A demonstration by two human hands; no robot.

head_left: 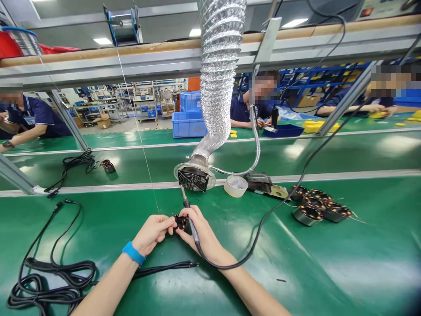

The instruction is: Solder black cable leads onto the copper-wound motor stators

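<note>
The left hand [153, 235] has its grip pinched closed on the edge of a small wound ring [180, 222], held above the green surface [250, 267]. The right hand [205, 235] curls its grip around a soldering iron [194, 228] (tip pointing away, toward the fan [193, 180]), its fingers also against the ring's other side. At right, 5 similar rings [309, 215] sit clustered near a tape roll [236, 186].
</note>
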